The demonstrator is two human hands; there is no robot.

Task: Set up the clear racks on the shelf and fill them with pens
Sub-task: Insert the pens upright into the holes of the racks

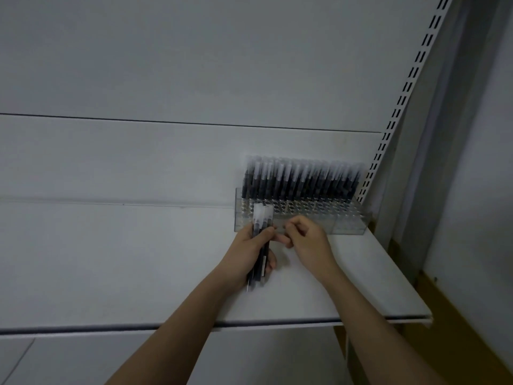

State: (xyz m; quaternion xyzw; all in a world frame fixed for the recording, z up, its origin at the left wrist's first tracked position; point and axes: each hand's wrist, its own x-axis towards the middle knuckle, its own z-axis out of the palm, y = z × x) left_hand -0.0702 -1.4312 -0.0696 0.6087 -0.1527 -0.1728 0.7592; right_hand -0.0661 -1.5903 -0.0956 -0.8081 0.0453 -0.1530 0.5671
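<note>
One clear rack (301, 218) is seen standing at the back right of a white shelf (138, 259), against the rear panel and just beside a slotted upright (399, 107) at the shelf's right end. The rack's rear rows are filled with dark pens (301, 179) set upright, their pale caps at the top; the front rows of round holes are seen open.

A bundle of pens (261, 245) is gripped in the left hand (249, 251), fingers and thumb curled round the dark barrels, the pale caps pointed up and overlapping the rack's left front corner. The right hand (308, 240) is held just beside the left, directly before the rack, with its fingers curled inward and its fingertips reaching toward the bundle; whether a pen is pinched there cannot be told.

Both bare forearms are extended over the shelf's front edge. A brown surface (458, 329) is visible at lower right, beyond the shelf.
</note>
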